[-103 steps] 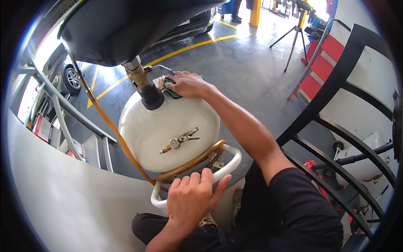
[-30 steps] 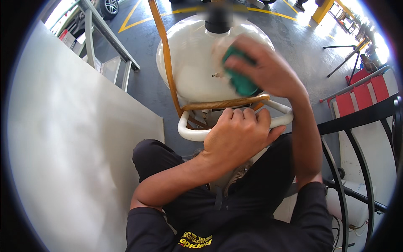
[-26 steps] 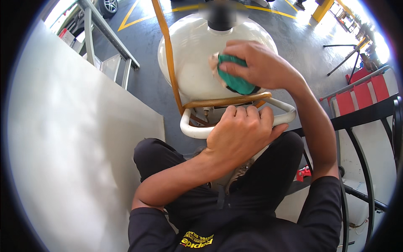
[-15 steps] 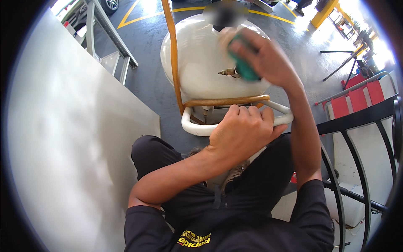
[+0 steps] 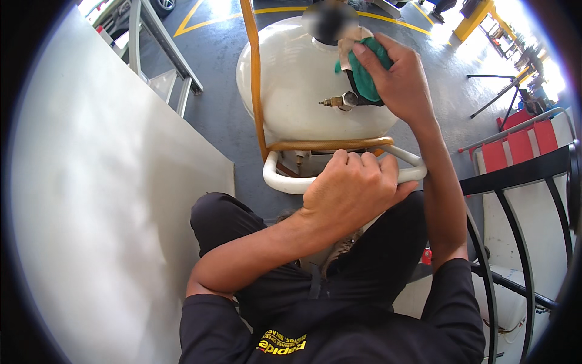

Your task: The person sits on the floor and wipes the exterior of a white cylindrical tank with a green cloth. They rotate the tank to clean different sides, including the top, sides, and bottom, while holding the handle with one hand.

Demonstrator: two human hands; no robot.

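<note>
In front of me lies a large white tank (image 5: 285,79) with rounded sides. My left hand (image 5: 351,182) is wrapped round the white tubular handle (image 5: 288,182) at its near end. A green cloth (image 5: 365,76) with a pale and a dark part is gripped in my right hand (image 5: 400,76), held against or just over the tank's upper right. Beside the cloth a brass fitting (image 5: 332,102) with a metal nut stands out from the tank. An orange-brown hose (image 5: 254,85) runs down the tank's left side and along the handle. A round black part (image 5: 327,30) at the far end is blurred.
A white panel (image 5: 121,200) rises close on my left, with a grey metal frame (image 5: 163,45) beyond it. To my right are a black curved-bar rack (image 5: 515,176) and a red-and-white barrier (image 5: 524,141). Yellow lines mark the grey floor (image 5: 212,79).
My right hand has shifted slightly to the right with the cloth, and its motion blur is gone. My left hand keeps its hold on the handle.
</note>
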